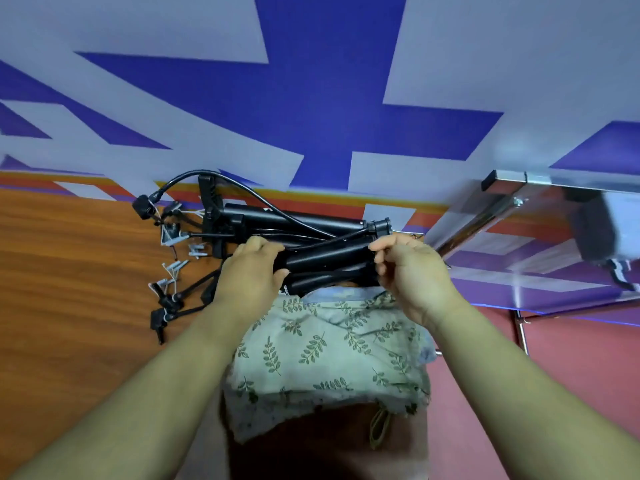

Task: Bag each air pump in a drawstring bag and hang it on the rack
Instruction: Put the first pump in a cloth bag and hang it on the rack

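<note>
Several black air pumps (298, 221) lie in a heap on the wooden table (69, 271), their hoses trailing to the left. My left hand (251, 271) grips the left end of one black pump (329, 258). My right hand (412, 271) pinches that same pump's right end. Below my hands lies a stack of green leaf-print drawstring bags (329, 355), a tan cord (379, 427) hanging from its lower edge.
A chrome rack (509, 199) with a shiny shelf stands to the right, a grey box (613, 230) on it. Small white tags (176, 265) and black hose nozzles (159, 320) lie scattered left of the pumps. A blue-and-white patterned wall rises behind the table.
</note>
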Available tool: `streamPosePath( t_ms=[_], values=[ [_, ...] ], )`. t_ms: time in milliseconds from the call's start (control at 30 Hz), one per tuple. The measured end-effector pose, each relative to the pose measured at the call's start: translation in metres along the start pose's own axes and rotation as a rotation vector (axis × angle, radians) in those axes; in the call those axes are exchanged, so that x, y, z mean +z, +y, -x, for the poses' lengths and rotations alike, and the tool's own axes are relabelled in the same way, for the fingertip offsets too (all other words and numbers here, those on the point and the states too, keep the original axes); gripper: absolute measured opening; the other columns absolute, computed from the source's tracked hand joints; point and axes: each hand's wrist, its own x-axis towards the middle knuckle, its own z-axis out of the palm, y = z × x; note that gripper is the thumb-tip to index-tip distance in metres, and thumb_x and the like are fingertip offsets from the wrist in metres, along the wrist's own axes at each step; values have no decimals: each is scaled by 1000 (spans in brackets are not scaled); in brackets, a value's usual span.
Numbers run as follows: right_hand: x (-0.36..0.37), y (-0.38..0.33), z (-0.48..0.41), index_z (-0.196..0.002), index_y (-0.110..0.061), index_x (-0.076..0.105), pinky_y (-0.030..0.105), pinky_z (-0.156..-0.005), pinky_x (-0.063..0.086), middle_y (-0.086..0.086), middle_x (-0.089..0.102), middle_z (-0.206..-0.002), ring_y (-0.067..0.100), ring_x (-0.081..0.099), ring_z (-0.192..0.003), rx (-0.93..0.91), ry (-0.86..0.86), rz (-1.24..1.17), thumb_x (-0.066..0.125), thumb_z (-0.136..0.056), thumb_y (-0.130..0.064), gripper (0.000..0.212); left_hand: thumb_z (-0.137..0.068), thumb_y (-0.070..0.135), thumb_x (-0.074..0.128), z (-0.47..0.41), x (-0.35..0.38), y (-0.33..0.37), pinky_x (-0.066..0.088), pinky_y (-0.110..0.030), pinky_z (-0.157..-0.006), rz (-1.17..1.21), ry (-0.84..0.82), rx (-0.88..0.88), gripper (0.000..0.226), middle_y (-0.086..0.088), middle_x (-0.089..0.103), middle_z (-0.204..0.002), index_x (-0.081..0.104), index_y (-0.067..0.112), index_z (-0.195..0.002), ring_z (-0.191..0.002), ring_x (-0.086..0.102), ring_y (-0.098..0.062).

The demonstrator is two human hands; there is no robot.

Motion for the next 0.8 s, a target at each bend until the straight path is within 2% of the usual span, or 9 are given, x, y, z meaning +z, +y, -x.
streamPosePath(
  t_ms=[67,167,233,300,367,433,467,567,800],
  values=[
    [10,-4,-10,-72,-16,66,25,-48,26,-4,50,-57,12,34,-49,-77,-27,179,36,-86,6,39,-94,38,66,-3,-1,-7,46,-43,-101,-17,6,-19,53,-2,49,-132,49,25,-142,-122,49,-27],
    [21,-9,-19,-84,-26,66,21,-50,31,-9,49,-63,7,38,-51,-253,-128,559,51,-92,-6,27,-91,45,68,-6,1,-15,39,-42,-103,-157,10,-1,58,1,47,-131,46,29,-142,-122,43,-26],
    [28,-9,-26,-104,-24,65,14,-65,38,-8,59,-87,2,46,-66,-390,-240,747,57,-90,-6,24,-93,44,64,-7,2,-18,35,-41,-103,-184,5,8,48,5,52,-129,49,30,-136,-121,41,-25],
    [35,-9,-32,-124,-16,61,6,-82,35,-2,59,-111,1,51,-87,-528,-310,944,61,-86,-8,39,-96,40,60,-7,3,-20,35,-41,-102,-168,-22,14,41,5,56,-129,48,29,-134,-120,45,-24],
    [42,-7,-38,-135,-15,55,17,-98,39,2,58,-124,13,52,-109,-666,-358,1116,65,-83,-18,53,-99,34,57,-7,3,-21,36,-40,-102,-164,-21,43,34,4,57,-126,49,26,-131,-116,51,-24],
    [51,-5,-42,-140,-20,51,36,-103,42,0,59,-130,22,50,-115,-752,-374,1297,66,-82,-29,60,-99,28,57,-7,2,-24,36,-38,-103,-151,-12,70,29,2,57,-122,51,24,-127,-114,54,-24],
    [55,-4,-44,-141,-22,50,38,-103,41,-1,59,-132,23,48,-115,-769,-377,1386,66,-83,-33,61,-98,28,59,-7,1,-26,38,-39,-103,-134,-23,74,32,1,55,-123,51,24,-129,-114,54,-24],
    [64,2,-51,-143,-25,48,33,-100,36,-5,61,-133,22,46,-114,-747,-399,1489,68,-88,-37,59,-93,34,67,-8,-4,-33,43,-41,-103,-151,-110,62,52,1,47,-132,46,23,-140,-120,51,-23],
    [65,13,-55,-142,-26,48,35,-100,37,-4,62,-128,22,45,-116,-711,-414,1540,68,-90,-43,58,-96,35,62,-9,-9,-35,37,-46,-109,-125,-197,38,42,3,63,-124,44,25,-132,-118,56,-22]
  ],
)
